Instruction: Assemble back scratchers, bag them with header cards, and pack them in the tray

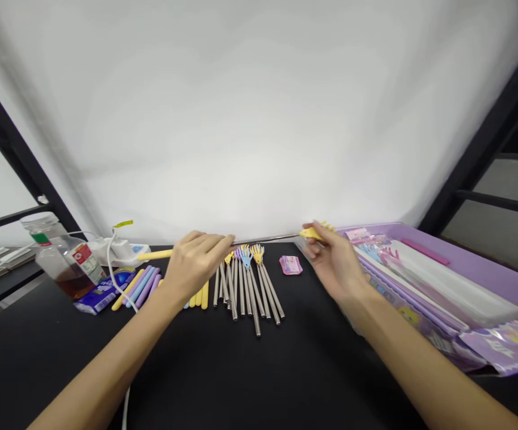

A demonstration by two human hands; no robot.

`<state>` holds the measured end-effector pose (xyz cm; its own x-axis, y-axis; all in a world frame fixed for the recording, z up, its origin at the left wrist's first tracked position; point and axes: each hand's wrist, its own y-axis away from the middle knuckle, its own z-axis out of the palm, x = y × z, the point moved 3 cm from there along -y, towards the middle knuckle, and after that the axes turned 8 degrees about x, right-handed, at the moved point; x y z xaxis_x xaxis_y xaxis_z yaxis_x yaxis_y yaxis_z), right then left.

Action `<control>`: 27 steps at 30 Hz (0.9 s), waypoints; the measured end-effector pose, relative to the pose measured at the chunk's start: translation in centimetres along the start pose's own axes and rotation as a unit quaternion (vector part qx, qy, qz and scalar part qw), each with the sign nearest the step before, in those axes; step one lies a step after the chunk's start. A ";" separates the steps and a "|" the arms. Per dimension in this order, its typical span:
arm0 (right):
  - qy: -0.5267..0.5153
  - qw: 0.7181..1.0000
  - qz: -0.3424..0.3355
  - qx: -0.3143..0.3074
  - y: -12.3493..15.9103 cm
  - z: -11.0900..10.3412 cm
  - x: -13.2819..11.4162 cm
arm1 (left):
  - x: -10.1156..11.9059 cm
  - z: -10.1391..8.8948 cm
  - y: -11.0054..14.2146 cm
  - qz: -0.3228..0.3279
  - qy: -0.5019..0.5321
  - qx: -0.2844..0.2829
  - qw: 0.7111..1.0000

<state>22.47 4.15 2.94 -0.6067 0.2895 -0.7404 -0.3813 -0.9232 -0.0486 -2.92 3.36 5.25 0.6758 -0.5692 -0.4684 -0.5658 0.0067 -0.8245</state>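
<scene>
A back scratcher (pixel 272 239) with a metal rod is held level between my hands, above the black table. My left hand (pixel 196 263) is wrapped round its left part, and a yellow handle sticks out beyond the knuckles. My right hand (pixel 337 260) pinches the yellow hand-shaped head. Below lie several metal rods (pixel 250 292) with yellow, blue and purple hand-shaped heads. Yellow handles (pixel 200 297) lie partly hidden by my left wrist; yellow, blue and purple handles (pixel 142 288) lie further left. A small pink card stack (pixel 290 264) is between my hands.
On the right stands a purple bin (pixel 413 233) with packaged back scratchers and printed bags. A bottle of dark liquid (pixel 70 263), a blue packet (pixel 101 292) and a power strip (pixel 135 253) with a white cable (pixel 114 272) stand left. A white wall (pixel 259 119) rises behind.
</scene>
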 end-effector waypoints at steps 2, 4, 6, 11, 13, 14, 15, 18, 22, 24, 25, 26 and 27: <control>-0.008 0.997 -0.055 0.047 -1.0 -1.0 -1.6 | -1.5 -0.3 0.7 -0.003 -0.035 -0.023 0.999; 0.012 0.993 -0.100 0.055 -1.3 -1.5 -2.3 | -2.2 -0.2 1.1 -0.009 -0.063 -0.049 0.997; 0.057 0.992 -0.107 0.024 -0.7 -1.0 -1.4 | -1.5 0.1 0.7 -0.010 -0.070 -0.071 0.995; 0.157 0.979 -0.018 -0.127 2.5 2.3 2.7 | 2.1 1.4 -0.8 -0.037 -0.036 -0.125 0.991; 0.142 0.983 -0.013 -0.117 2.4 2.6 2.3 | 2.0 1.6 -0.6 -0.047 -0.044 -0.157 0.986; 0.123 0.988 -0.012 -0.089 1.8 2.4 1.5 | 1.5 1.6 -0.3 -0.048 -0.052 -0.174 0.982; 0.094 0.994 -0.016 -0.047 1.0 1.8 0.5 | 0.7 1.4 0.0 -0.051 -0.064 -0.188 0.979; -0.006 0.988 -0.069 0.137 -2.0 -0.9 -3.6 | -2.8 0.6 1.1 -0.097 -0.090 -0.193 0.972; -0.057 0.953 -0.133 0.265 -4.6 -3.8 -7.2 | -6.1 -0.4 1.8 -0.188 -0.119 -0.131 0.966; -0.070 0.948 -0.145 0.274 -5.0 -4.3 -7.7 | -6.4 -0.4 1.8 -0.193 -0.126 -0.123 0.965; -0.074 0.947 -0.150 0.274 -5.1 -4.4 -7.7 | -6.3 -0.4 1.9 -0.189 -0.124 -0.123 0.966; -0.076 0.948 -0.152 0.271 -5.1 -4.5 -7.6 | -6.2 -0.3 1.9 -0.183 -0.122 -0.120 0.968; -0.076 0.949 -0.154 0.265 -5.1 -4.4 -7.4 | -6.1 -0.2 2.0 -0.176 -0.118 -0.116 0.970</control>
<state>32.03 5.61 5.72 -0.4881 0.5945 -0.6390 -0.8293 -0.5442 0.1271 -8.27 6.67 6.54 0.9206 -0.2975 -0.2531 -0.3528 -0.3550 -0.8657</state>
